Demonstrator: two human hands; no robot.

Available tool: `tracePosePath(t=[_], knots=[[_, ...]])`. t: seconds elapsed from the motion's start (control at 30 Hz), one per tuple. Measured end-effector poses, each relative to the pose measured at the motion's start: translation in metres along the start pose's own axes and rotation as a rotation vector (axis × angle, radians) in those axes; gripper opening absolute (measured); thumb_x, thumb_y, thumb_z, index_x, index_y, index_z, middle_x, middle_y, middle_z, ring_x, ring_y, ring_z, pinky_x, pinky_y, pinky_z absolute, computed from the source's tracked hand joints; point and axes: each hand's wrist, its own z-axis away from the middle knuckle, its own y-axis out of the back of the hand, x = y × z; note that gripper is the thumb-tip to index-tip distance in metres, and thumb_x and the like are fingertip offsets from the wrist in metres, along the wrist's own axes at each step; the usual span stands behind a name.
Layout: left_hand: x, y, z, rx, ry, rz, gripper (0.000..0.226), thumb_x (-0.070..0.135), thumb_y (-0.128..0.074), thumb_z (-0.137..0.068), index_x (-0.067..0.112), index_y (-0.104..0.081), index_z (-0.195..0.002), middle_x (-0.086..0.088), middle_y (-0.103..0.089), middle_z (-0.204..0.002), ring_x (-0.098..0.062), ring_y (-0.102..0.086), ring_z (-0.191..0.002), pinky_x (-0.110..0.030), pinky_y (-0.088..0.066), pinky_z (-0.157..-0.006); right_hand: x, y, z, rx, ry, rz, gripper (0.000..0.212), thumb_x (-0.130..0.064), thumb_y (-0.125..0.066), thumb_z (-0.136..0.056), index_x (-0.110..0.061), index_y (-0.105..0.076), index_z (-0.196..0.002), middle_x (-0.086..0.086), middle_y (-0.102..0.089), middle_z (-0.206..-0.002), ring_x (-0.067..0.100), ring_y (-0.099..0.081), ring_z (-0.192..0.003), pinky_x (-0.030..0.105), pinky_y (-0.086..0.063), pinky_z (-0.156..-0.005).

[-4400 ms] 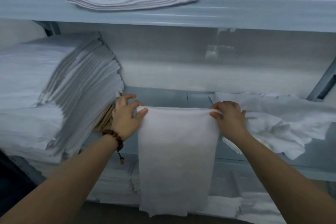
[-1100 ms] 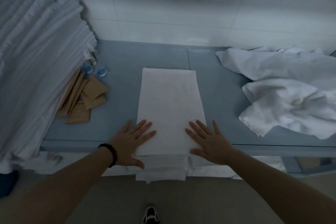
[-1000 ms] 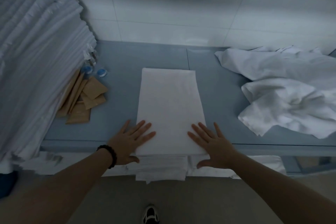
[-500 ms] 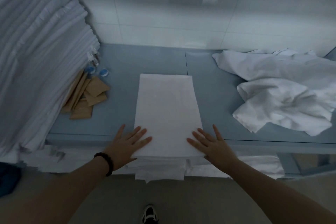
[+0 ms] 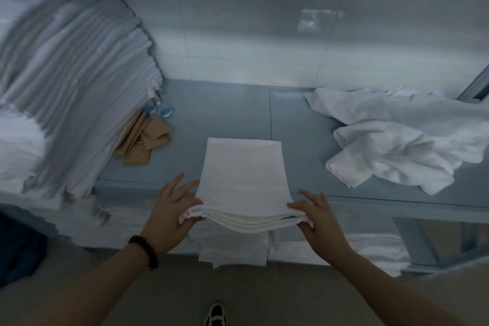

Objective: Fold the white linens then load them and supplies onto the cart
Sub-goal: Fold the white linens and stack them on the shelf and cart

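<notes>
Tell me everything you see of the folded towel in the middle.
The folded towel is white, soft-looking cloth, a narrow rectangle whose several layers show at its near edge. Its far part lies flat on the blue-grey shelf; its near end curves up, off the shelf edge. The left hand and right hand hold its near corners.
</notes>
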Motion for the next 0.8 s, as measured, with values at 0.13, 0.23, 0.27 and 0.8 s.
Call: tracePosePath(t=[0.13,0.23,0.27,0.8], knots=[[0.015,0.017,-0.012,0.099,0.163,0.202,0.046,0.069,-0.049,-0.083,0.027,-0.067,-0.083,-0.007,-0.046,-0.142,-0.033,-0.021,-0.143,-0.049,-0.018,-0.114,-0.014,0.015,-0.009,0.091,-0.153,-0.292,0.028,-0.005,-0.074,-0.079,-0.008,-0.067,-0.106,0.003,-0.060,-0.123,0.027,-0.038,-0.135,0.037,-0.031,-0.108],[0.018,0.025,-0.031,0.138,0.300,0.295,0.014,0.046,-0.070,-0.082,0.036,-0.060,-0.079,0.002,-0.035,-0.147,-0.025,-0.011,-0.145,-0.048,-0.012,-0.117,-0.021,0.022,-0.029,0.136,-0.259,-0.411,0.027,-0.013,-0.073,-0.082,-0.028,-0.063,-0.102,-0.013,-0.051,-0.129,0.014,-0.031,-0.137,0.033,-0.027,-0.109],[0.016,0.025,-0.039,0.148,0.334,0.308,0.012,0.034,-0.073,-0.083,0.034,-0.062,-0.081,0.002,-0.034,-0.148,-0.025,-0.010,-0.146,-0.049,-0.012,-0.117,-0.020,0.022,-0.037,0.137,-0.296,-0.438,0.024,-0.017,-0.071,-0.084,-0.030,-0.062,-0.102,-0.014,-0.048,-0.132,0.012,-0.029,-0.138,0.035,-0.029,-0.110],[-0.076,-0.041,-0.165,-0.156,0.780,0.010,0.056,0.062,-0.051,-0.088,0.018,-0.064,-0.120,0.006,-0.017,-0.158,-0.021,0.002,-0.147,-0.051,-0.005,-0.117,0.052,-0.063,-0.169,0.090,-0.693,-0.035,0.035,-0.040,-0.063,-0.090,-0.007,-0.072,-0.098,-0.001,-0.034,-0.153,0.022,-0.010,-0.146,0.046,-0.007,-0.116]])
